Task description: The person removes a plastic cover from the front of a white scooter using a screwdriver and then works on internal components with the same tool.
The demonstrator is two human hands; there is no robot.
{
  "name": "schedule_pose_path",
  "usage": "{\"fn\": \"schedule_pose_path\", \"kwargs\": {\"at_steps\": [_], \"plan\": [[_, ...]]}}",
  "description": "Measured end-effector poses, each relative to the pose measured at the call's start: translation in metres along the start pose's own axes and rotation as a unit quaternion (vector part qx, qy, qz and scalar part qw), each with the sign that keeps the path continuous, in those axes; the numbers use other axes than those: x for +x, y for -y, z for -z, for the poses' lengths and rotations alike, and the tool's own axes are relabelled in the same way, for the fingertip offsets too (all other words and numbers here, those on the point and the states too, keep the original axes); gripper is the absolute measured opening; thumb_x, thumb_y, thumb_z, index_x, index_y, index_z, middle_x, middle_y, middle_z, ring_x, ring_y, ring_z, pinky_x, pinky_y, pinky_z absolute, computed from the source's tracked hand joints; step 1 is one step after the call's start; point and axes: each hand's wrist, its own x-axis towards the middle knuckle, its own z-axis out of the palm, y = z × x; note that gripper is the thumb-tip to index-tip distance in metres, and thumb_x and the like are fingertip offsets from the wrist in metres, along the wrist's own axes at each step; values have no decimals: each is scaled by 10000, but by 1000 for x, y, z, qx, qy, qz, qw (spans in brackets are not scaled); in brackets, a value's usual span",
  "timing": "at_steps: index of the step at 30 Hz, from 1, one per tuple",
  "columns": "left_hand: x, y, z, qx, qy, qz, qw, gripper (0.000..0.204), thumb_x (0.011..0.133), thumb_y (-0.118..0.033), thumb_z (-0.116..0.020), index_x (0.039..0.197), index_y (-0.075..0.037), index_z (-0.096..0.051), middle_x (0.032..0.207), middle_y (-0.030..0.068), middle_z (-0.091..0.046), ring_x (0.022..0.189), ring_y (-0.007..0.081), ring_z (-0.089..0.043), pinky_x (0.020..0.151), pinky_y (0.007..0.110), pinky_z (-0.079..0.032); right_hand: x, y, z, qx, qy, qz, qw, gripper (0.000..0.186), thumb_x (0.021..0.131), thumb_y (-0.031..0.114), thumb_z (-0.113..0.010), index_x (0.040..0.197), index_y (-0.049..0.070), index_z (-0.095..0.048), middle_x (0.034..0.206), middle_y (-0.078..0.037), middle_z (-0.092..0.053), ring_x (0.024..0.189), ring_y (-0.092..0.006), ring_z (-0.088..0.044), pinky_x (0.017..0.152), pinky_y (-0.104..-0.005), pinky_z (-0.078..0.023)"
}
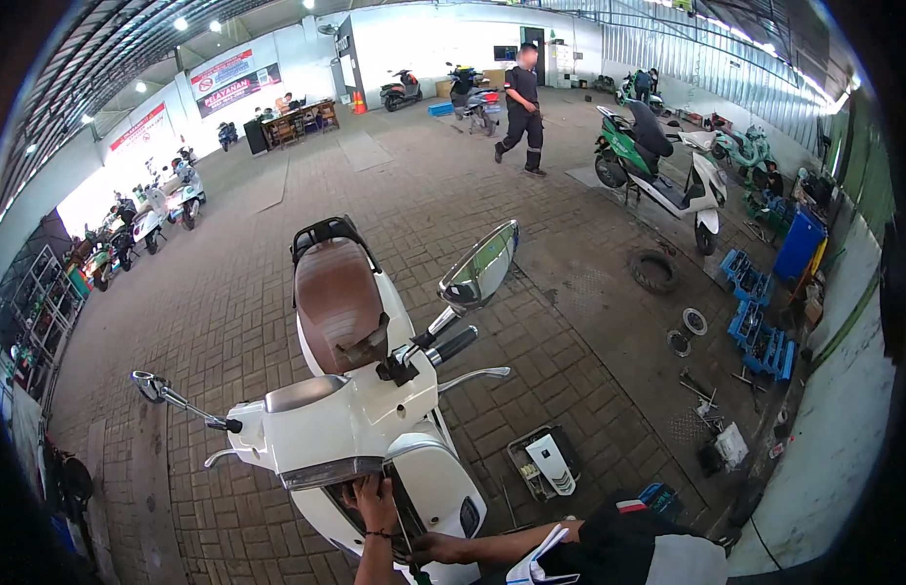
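White scooter (321, 421), both hands (372, 503) (438, 549) at its front, spread or pinching, cannot tell

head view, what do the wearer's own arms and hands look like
The left hand and right hand are gloveless. A thin dark band circles the left wrist; no sleeve shows there. The right forearm is bare below a black sleeve with a red-and-white patch.
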Motion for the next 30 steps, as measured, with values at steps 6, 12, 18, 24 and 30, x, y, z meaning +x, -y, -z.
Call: {"fn": "schedule_pose_path", "kwargs": {"at_steps": [6,12,18,24,30], "plan": [[-2,6,0,-11,-2,5,1000,347,852,-270,-643,1145,-86,-660,1161,107,-649,1210,320,-477,1100,536,-126,0,0,-3,98,-16,14,995,414,952,362,-566,1155,4,-611,1018,-94,-666,910,-155,-611,816,-316,-486],[-5,-1,-6,46,-6,7,999,381,863,-311,-639,1152,-62,-654,1196,145,-628,1239,328,-449,1092,537,-126,8,-16,17,-88,-105,22,990,363,903,324,-605,992,-24,-655,796,-122,-680,692,-178,-631,620,-325,-512],[0,4,1,44,9,-23,999,384,851,-240,-641,1163,-19,-614,1217,164,-598,1226,358,-447,1053,557,-171,1,19,11,-94,-51,123,987,300,902,211,-599,1103,-10,-625,900,-102,-679,832,-182,-633,739,-321,-498],[-1,5,-4,52,15,-27,998,398,883,-239,-605,1190,14,-599,1220,172,-596,1203,374,-456,1074,487,-250,-11,22,6,-79,-145,-29,986,327,910,272,-607,1076,-8,-629,961,-133,-683,823,-224,-625,767,-363,-488],[-3,1,-4,30,-11,-30,999,351,868,-179,-628,1160,17,-619,1192,180,-600,1175,352,-471,1058,480,-262,-7,18,11,-172,-139,35,974,342,913,305,-591,991,-24,-646,829,-162,-684,757,-259,-634,711,-387,-482]]}}
